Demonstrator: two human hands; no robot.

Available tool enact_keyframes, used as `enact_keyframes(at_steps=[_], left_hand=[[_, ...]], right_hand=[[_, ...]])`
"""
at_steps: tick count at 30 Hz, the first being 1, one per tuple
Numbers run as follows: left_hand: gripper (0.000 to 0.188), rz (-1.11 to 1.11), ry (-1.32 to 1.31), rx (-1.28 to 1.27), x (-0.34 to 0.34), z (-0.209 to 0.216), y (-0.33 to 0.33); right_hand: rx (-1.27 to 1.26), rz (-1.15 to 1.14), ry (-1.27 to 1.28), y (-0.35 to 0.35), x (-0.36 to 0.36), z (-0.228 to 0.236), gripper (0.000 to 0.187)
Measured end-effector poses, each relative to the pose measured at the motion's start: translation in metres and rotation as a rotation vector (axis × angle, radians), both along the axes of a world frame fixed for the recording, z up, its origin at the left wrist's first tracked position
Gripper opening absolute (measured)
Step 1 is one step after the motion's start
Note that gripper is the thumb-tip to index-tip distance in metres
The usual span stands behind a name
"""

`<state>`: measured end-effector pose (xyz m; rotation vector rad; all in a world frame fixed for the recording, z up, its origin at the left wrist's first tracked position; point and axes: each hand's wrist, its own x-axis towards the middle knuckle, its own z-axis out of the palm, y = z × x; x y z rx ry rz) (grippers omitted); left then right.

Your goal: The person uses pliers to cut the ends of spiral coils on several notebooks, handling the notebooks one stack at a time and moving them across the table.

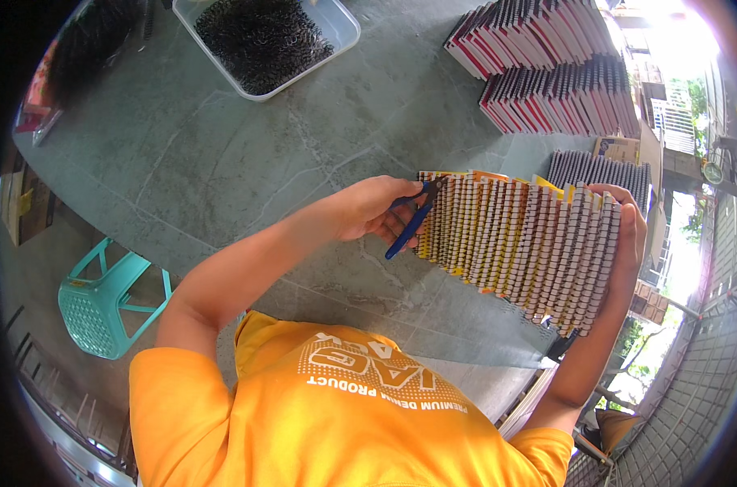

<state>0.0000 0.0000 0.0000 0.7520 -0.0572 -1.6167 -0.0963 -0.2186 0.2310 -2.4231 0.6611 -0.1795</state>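
Observation:
A long row of spiral-bound notebooks (515,239) with yellow and orange edges is held between my two hands, with the coil spines facing me. My left hand (367,213) is closed around blue-handled pliers (416,225), whose dark jaws lie against the left end of the row. Some left fingers sit behind the pliers, next to that end. At the opposite end my right hand (629,231) wraps round the outermost notebook, its fingers over the far top corner. My right forearm runs along this end of the row.
A clear plastic tub (259,96) of black coils stands at the far side of the grey table (222,174). Stacks of notebooks with red and white edges (559,101) stand far right, near dark-coiled notebooks (581,168). A turquoise stool (101,312) is at left.

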Motion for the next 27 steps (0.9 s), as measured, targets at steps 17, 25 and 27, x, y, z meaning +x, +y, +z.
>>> enact_keyframes(at_steps=[17, 25, 27], left_hand=[[0.037, 0.078, -1.260, 0.162, -0.029, 0.002, -0.009], [0.040, 0.022, -0.227, 0.004, -0.004, -0.003, 0.006], [0.040, -0.008, -0.175, -0.010, -0.001, -0.004, 0.006]], right_hand=[[0.003, -0.006, 0.000, 0.000, 0.001, 0.002, 0.067], [0.016, 0.007, 0.001, 0.000, -0.001, 0.003, 0.068], [0.015, 0.015, -0.005, -0.001, 0.001, 0.001, 0.068]])
